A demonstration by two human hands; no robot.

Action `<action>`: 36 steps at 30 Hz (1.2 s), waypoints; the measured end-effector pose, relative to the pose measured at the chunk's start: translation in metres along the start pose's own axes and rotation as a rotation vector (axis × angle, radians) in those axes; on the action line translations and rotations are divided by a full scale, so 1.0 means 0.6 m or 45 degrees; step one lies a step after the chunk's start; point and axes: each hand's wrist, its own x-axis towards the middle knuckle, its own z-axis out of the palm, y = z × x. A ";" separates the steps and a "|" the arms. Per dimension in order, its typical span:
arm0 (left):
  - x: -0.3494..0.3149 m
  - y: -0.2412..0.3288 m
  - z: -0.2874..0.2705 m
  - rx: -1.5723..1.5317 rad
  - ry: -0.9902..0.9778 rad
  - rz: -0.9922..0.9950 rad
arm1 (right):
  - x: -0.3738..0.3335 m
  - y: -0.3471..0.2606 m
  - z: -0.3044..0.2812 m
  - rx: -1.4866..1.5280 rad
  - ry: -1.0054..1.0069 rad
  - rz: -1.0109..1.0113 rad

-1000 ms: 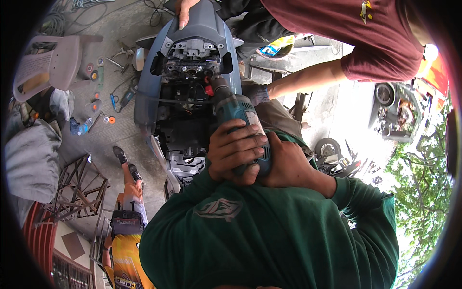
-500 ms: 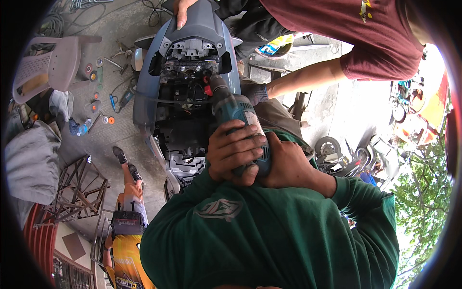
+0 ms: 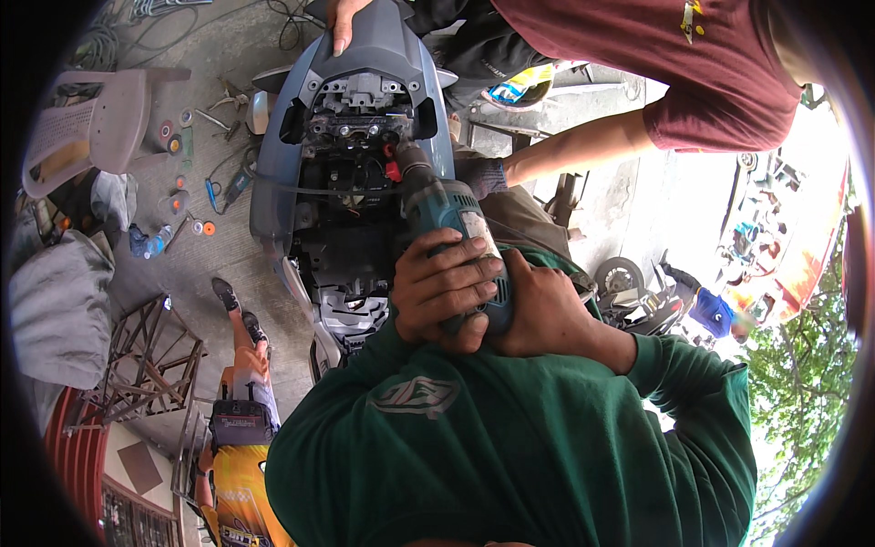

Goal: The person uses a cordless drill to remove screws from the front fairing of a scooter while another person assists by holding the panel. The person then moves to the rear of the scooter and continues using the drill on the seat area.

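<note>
My left hand [image 3: 445,290] is wrapped over the rear of a teal power drill [image 3: 442,211], close against my chest. Behind it my right hand [image 3: 545,308] is closed around the same drill, its lower fingers hidden. The drill's chuck [image 3: 416,166] points forward into the open rear section of a motorcycle [image 3: 273,196] with grey-blue side panels. Its tip is hidden among the parts there. Beside the chuck lies a red part [image 3: 392,170]. A black battery-like block [image 3: 351,173] sits in the exposed frame, below a metal bracket [image 3: 355,130].
A co-worker in a maroon shirt [image 3: 629,46] leans in, one hand [image 3: 342,27] on the tail panel and a gloved hand [image 3: 481,176] beside the drill. Discs, a grinder [image 3: 241,180] and a bottle [image 3: 159,241] lie left. A person in yellow [image 3: 241,488] is lower left.
My hands and the drill stay nearly in the same place. At the far right, a person in blue has come into view near the parked motorcycles.
</note>
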 end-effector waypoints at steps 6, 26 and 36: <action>0.004 -0.001 -0.002 -0.003 -0.012 0.003 | -0.002 -0.002 0.005 0.056 0.025 -0.017; 0.013 -0.015 0.005 0.028 -0.016 -0.044 | 0.016 0.007 -0.012 0.032 0.018 -0.045; 0.021 -0.005 0.011 0.049 -0.031 -0.095 | 0.016 0.025 -0.021 0.210 -0.016 -0.117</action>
